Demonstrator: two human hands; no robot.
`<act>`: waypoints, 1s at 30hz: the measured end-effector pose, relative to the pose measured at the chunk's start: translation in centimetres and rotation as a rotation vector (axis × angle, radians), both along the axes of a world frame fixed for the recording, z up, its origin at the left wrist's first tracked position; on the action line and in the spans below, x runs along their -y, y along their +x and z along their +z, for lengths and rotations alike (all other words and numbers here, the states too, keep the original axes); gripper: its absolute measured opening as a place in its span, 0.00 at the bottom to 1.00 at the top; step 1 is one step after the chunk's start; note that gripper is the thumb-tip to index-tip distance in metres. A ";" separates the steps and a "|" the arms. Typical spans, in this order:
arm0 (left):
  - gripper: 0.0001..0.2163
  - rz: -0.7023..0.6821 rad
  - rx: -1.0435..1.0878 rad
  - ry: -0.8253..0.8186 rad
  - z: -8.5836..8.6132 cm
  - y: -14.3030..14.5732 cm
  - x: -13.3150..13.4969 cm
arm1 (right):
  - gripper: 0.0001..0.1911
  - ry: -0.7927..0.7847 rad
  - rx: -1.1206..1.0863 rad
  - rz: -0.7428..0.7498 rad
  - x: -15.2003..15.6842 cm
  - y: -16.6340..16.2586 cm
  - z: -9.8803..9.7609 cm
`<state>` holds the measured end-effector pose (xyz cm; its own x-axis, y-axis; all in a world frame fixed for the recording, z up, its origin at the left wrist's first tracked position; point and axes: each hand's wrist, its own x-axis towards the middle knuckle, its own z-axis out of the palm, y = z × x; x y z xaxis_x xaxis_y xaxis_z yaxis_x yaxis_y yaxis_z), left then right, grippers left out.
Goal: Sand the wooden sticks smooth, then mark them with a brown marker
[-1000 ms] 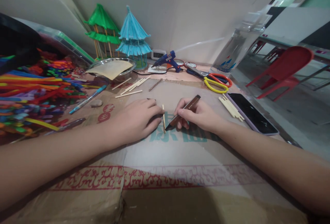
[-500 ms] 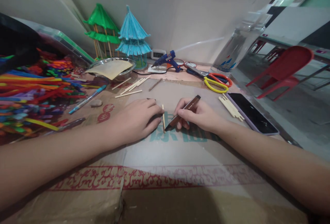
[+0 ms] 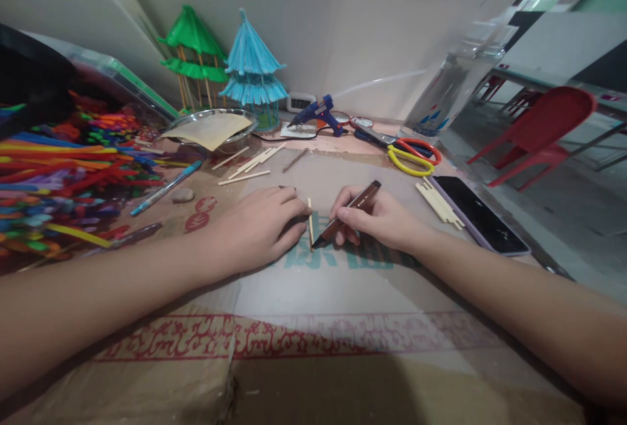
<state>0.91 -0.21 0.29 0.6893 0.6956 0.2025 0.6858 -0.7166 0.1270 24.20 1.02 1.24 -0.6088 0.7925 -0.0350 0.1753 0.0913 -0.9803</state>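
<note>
A brown marker pen is gripped in my right hand, slanting down to the left. Its dark tip meets a short pale wooden stick near the end closest to me. My left hand rests palm down on the board, fingers curled, thumb and fingertips steadying the stick from its left side. Part of the stick's contact with those fingertips is hidden. Beyond my left hand lie several loose pale sticks and one darker brown stick.
Colourful pipe cleaners crowd the left. Behind stand a green model pavilion, a blue one, a metal dish and a blue glue gun. Scissors, cut sticks, a phone and a clear bottle are at right.
The marker tip has shifted very slightly along the stick, away from me. Both hands otherwise keep the same places.
</note>
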 end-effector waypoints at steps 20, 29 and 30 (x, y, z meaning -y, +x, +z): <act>0.14 0.008 0.004 -0.008 0.0 0.0 0.0 | 0.10 0.094 0.032 -0.153 -0.3 -0.2 -0.3; 0.13 0.001 0.021 -0.004 0.0 -0.1 0.0 | 0.12 0.043 0.032 -0.061 -0.2 -0.2 -0.1; 0.13 -0.001 0.021 -0.003 0.0 0.0 0.0 | 0.12 0.032 0.036 -0.056 -0.1 -0.2 0.0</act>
<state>0.87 -0.24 0.30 0.6854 0.6957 0.2149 0.6824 -0.7167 0.1438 24.02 1.16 1.19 -0.5627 0.8261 -0.0298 0.2157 0.1119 -0.9700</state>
